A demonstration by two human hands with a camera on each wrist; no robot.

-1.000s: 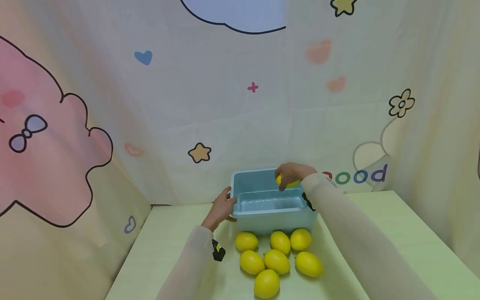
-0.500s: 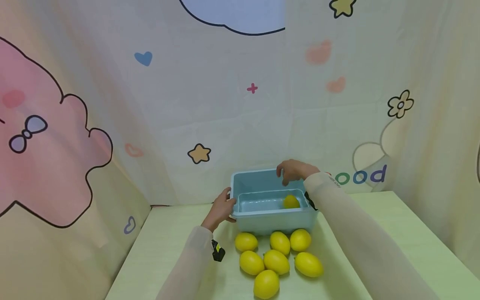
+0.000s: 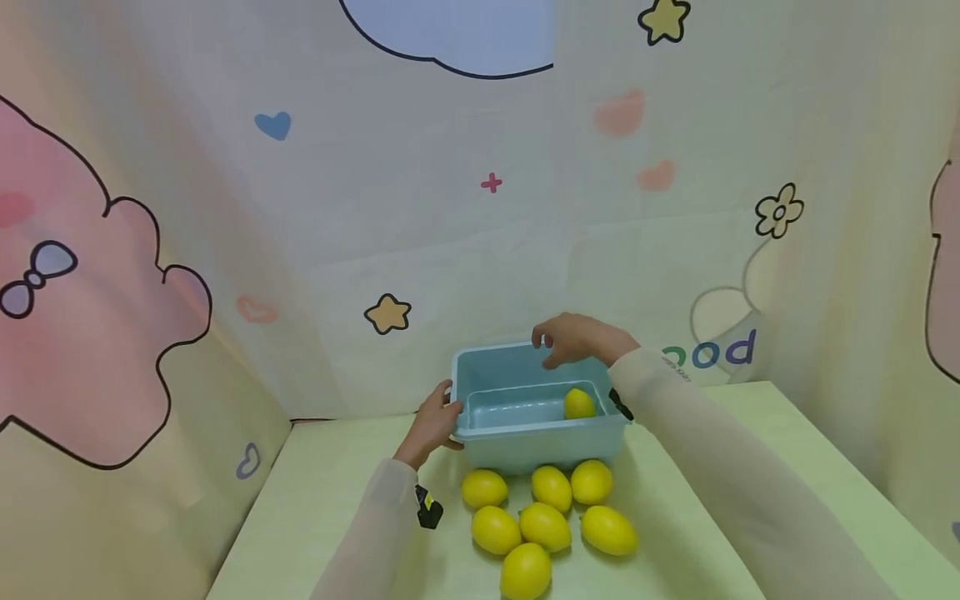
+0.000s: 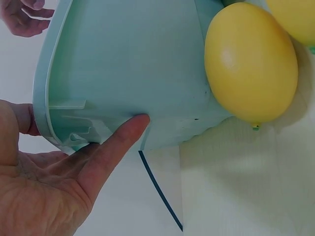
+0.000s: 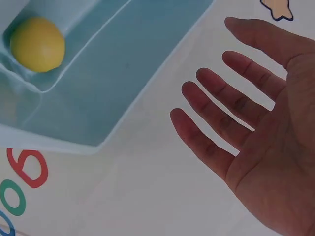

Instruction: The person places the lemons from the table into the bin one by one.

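A light blue plastic bin (image 3: 536,450) stands against the back curtain. My left hand (image 3: 432,422) grips its left end; in the left wrist view the thumb lies at the rim while a finger stretches along the outer wall (image 4: 133,59). Inside, toward the right end, lies one yellow lemon (image 3: 578,404). Above the bin's back right rim hovers my right hand (image 3: 576,338), holding nothing, and its fingers (image 5: 211,142) are spread and slightly bent in the right wrist view. Several more lemons (image 3: 545,527) sit on the table in front of the bin.
The pale table (image 3: 322,508) ends at the curtain (image 3: 420,208) behind the bin, which is printed with hearts, stars and letters. One lemon (image 3: 608,531) lies a little apart at the right of the group, and another (image 3: 526,572) is nearest the front.
My right hand has let go of a lemon, which now lies inside the bin, and has risen slightly. The left hand keeps its hold on the bin. The head view has shifted a little.
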